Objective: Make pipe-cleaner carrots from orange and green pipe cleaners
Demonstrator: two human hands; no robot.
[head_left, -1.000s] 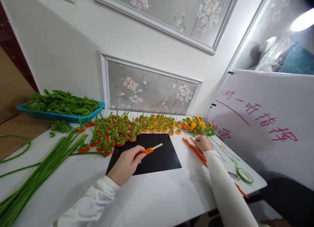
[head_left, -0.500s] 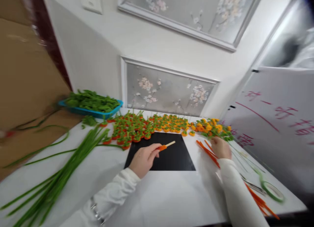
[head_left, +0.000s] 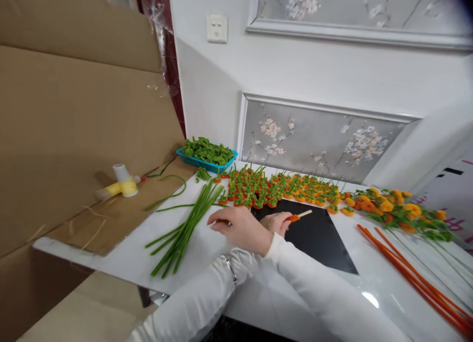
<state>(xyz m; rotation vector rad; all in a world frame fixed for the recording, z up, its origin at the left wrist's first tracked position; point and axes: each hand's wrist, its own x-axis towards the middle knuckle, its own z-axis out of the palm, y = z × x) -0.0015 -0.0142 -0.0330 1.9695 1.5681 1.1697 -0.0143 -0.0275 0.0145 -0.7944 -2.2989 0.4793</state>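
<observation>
My left hand (head_left: 277, 222) is closed on a thin pale stick (head_left: 305, 214) with orange fuzzy pipe cleaner wound around it, above the black mat (head_left: 325, 238). Crossing over my left wrist, my right hand (head_left: 242, 228) hangs to the left with fingers loosely curled and slightly apart, and nothing shows in it. Its fingertips are closest to a bundle of long green pipe cleaners (head_left: 190, 223), a small gap away from them. Part of my left hand is hidden behind my right.
Behind the mat stand rows of small orange-red pieces with green tops (head_left: 254, 187) and yellow-orange ones (head_left: 310, 189). A blue tray (head_left: 207, 163) holds green pieces. Orange flowers (head_left: 388, 204) and orange pipe cleaners (head_left: 410, 278) lie right. A yellow-and-white object (head_left: 125, 182) sits on cardboard.
My right hand has left the orange pipe cleaners at the right and crossed over my left arm toward the green ones. My left hand keeps the stick. The view has swung left.
</observation>
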